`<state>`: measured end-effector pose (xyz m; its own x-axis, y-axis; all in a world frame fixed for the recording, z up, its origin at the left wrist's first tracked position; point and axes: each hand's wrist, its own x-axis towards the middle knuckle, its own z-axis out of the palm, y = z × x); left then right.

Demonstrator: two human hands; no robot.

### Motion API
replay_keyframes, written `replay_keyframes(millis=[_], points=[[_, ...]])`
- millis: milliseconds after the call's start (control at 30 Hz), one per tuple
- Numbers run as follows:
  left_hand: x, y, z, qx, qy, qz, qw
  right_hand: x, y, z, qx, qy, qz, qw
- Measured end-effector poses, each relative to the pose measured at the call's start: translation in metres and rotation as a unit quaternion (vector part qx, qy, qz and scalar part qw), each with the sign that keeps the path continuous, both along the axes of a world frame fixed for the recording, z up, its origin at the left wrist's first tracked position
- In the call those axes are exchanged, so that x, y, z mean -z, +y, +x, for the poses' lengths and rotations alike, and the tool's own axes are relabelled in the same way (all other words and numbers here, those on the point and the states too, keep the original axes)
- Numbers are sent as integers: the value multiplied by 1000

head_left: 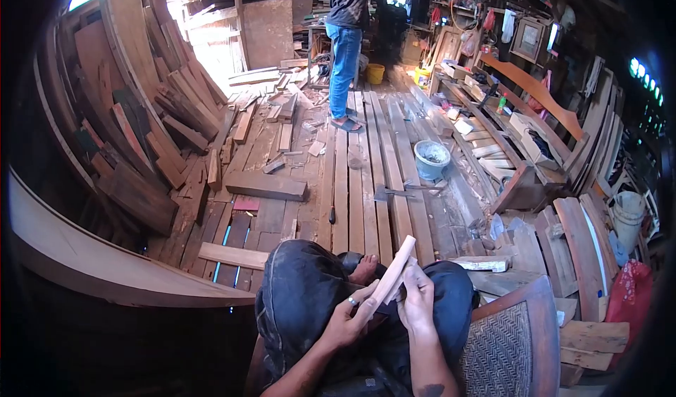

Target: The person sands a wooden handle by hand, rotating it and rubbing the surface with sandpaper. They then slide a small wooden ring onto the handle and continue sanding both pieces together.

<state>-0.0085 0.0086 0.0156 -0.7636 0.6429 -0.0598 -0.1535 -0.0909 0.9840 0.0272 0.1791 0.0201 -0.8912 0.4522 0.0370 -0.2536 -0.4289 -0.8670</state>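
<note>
Planked workshop floor (366, 185) spreads ahead; over our lap we pinch a pale, narrow, slightly curved strip of wood (391, 274) between left hand (348, 319) and right hand (417, 300), both closed around it, steadying it upright for inspection.

A pale tan wood strip (393, 270), dark trousers (303, 291), and a brown woven-patterned chair back (501, 351).

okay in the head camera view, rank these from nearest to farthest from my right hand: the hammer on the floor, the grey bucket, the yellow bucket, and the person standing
From the right hand:
1. Hammer, on the floor planks just ahead.
2. Grey bucket, a little further, to the right.
3. Person standing and yellow bucket, both at the far end; too close to call.
</note>
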Motion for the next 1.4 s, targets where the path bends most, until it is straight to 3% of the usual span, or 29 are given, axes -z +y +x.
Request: replay_keyframes(millis=[100,233,267,333,467,533,600,667,767,867,933,1100,1200,1267,1400], points=[[-1,5,2,-37,-9,47,998,5,-18,3,-43,0,75,996],[-5,5,5,-6,-8,16,1000,1,-3,3,-2,-15,-12,1000],[-6,5,3,8,4,2,1000,0,-1,-1,59,-25,-54,997],[2,5,3,5,14,2,1000,6,1,-8,94,-25,-40,994],[-2,2,3,-14,-48,23,998,23,-4,11,-67,-90,32,993],[-2,3,4,-6,-25,22,999,13,-2,9,-46,-79,20,996],[14,6,3,4,43,8,999,-6,-9,-10,115,-45,-46,991],[24,5,2,-5,40,17,999,-6,-6,-9,63,-38,-30,997],[-8,-1,4,-9,-62,28,998,8,-10,11,-79,-45,25,996],[-7,2,3,-3,-60,21,998,2,-11,13,-43,-37,-22,998],[0,3,4,14,-41,-13,999,-6,-7,2,61,-21,-88,994],[-8,2,5,-3,-85,33,996,8,-15,13,-69,-43,12,997],[-3,0,2,29,-68,4,997,15,-2,14,-36,-30,-26,999],[2,0,4,58,-43,-42,997,-28,-14,-2,125,-76,-105,984],[-3,2,3,2,-79,17,997,16,-9,8,-37,-54,-5,998]])
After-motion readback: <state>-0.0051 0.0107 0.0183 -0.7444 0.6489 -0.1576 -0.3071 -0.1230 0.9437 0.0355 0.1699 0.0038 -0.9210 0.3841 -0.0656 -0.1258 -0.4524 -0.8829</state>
